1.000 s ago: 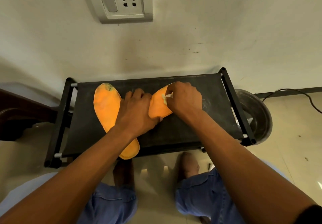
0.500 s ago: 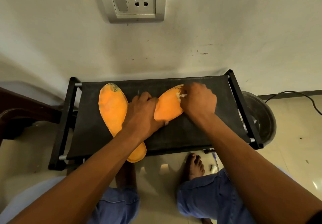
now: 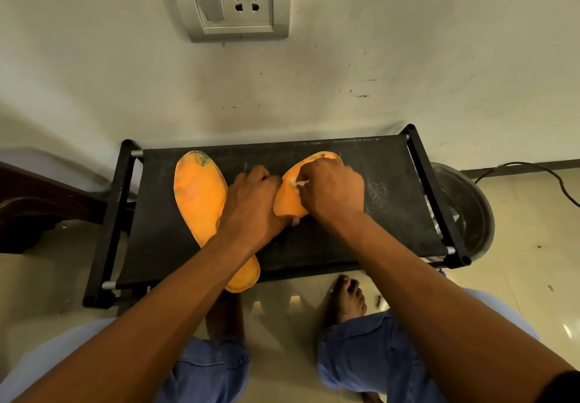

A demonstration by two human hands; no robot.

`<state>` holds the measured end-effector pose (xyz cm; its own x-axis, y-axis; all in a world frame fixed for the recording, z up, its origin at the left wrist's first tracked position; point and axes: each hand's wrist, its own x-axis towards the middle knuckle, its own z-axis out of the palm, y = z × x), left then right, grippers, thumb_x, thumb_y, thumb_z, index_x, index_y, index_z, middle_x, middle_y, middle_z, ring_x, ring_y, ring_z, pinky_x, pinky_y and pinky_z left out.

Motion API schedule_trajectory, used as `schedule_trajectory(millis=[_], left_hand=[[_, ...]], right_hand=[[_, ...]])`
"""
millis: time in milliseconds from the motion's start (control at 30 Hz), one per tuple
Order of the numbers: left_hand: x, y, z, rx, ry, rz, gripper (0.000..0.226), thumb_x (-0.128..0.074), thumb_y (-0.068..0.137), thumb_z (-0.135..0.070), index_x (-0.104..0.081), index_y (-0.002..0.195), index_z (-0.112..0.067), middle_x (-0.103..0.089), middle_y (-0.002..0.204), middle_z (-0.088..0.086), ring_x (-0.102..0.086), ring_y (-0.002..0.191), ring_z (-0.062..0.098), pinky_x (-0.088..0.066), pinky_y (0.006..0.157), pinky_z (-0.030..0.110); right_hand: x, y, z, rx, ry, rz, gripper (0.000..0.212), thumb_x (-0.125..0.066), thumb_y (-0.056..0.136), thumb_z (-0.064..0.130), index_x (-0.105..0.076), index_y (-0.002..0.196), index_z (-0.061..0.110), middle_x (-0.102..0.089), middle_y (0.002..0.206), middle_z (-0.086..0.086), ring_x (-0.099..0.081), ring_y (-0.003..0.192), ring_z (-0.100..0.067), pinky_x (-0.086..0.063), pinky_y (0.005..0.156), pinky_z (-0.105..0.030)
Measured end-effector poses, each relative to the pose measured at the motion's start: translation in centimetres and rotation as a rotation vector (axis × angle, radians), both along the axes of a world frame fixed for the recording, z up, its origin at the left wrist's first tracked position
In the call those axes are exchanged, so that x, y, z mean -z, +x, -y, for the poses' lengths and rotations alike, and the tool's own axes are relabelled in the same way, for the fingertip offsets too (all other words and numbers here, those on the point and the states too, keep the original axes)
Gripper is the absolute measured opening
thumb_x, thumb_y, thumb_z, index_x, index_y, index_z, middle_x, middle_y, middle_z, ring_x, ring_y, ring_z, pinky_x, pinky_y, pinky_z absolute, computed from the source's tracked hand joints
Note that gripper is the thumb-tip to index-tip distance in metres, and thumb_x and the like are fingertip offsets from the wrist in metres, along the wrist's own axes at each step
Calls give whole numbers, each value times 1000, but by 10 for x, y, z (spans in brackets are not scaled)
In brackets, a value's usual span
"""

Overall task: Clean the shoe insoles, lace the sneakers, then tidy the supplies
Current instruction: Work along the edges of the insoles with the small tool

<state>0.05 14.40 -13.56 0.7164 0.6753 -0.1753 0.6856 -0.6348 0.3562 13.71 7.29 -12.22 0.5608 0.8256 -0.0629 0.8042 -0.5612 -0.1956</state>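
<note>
1. Nearest, the person's knees in blue jeans (image 3: 361, 349) and a bare foot (image 3: 348, 297) on glossy beige floor tiles (image 3: 533, 277). Both bare forearms reach forward over the knees.
2. A low black rack (image 3: 361, 239) stands against the wall, a dull dark sheet stretched between black tube rails; pale scuff marks show on its right part.
3. The left insole (image 3: 197, 195), orange and smooth, lies flat on the rack with its heel hanging over the near edge and a dark grimy patch at its toe. The left forearm crosses over its heel end.
4. The left hand (image 3: 251, 211) presses palm-down, fingers curled, pinning the near end of the right insole (image 3: 290, 195), which is hidden beneath it.
5. The right hand (image 3: 332, 192) is closed around a small whitish thing (image 3: 299, 184), touching the right insole's surface; I cannot tell what that thing is. This hand covers much of the insole, whose toe points to the far right.
6. Right of the rack, partly behind its rail, sits a round grey metal basin (image 3: 467, 205); a black cable (image 3: 533, 170) trails over the floor beyond.
7. At far left, a dark brown piece of furniture (image 3: 37, 201).
8. Farthest, a scuffed off-white wall (image 3: 408, 41) carrying a grey switch-and-socket plate (image 3: 235, 0). No readable writing shows anywhere.
</note>
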Motion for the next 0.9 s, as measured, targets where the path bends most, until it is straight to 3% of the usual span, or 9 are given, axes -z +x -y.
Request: schedule_trajectory(millis=[133, 233, 333, 467, 633, 900], left_hand=[[6, -1, -1, 19, 9, 31, 96, -82, 65, -63, -46, 148, -29, -51, 134, 3, -54, 116, 29, -45, 99, 43], [9, -1, -3, 52, 26, -1, 103, -80, 69, -64, -31, 156, -37, -47, 136, 5, -52, 117, 30, -43, 100, 43], [6, 0, -4, 59, 18, -51, 97, -77, 72, -66, -33, 155, -40, -43, 137, 4, -49, 117, 31, -43, 100, 41], [3, 3, -5, 68, 20, -85, 95, -74, 74, -67, -30, 155, -42, -41, 138, 3, -47, 121, 31, -43, 100, 42], [3, 2, -5, 69, 13, -79, 93, -73, 76, -66, -30, 155, -41, -41, 138, 2, -45, 123, 31, -44, 101, 44], [4, 4, -6, 70, 9, -89, 94, -73, 76, -66, -29, 155, -41, -41, 139, 3, -44, 124, 32, -44, 102, 45]], right_hand=[[-5, 28, 4, 185, 16, 20, 29, -63, 87, 20, -74, 113, 30, -71, 107, -7, -69, 94, -32, -43, 68, -31], [-4, 29, 3, 175, 12, -58, 28, -66, 84, 22, -75, 109, 29, -72, 104, -7, -70, 91, -31, -51, 70, -33], [-2, 21, 4, 85, -54, -118, 21, -68, 83, 26, -75, 103, 29, -72, 101, -2, -70, 86, -27, -54, 70, -33], [-4, 25, 2, 91, -101, -38, 20, -70, 83, 24, -74, 103, 26, -71, 99, -4, -69, 85, -27, -52, 68, -33], [-4, 41, -2, 223, 32, 5, 23, -64, 87, 22, -75, 106, 26, -71, 104, -8, -69, 93, -32, -49, 71, -34], [-3, 40, 1, 228, 103, 15, 18, -62, 92, 24, -77, 101, 25, -73, 99, -7, -70, 88, -29, -51, 70, -33]])
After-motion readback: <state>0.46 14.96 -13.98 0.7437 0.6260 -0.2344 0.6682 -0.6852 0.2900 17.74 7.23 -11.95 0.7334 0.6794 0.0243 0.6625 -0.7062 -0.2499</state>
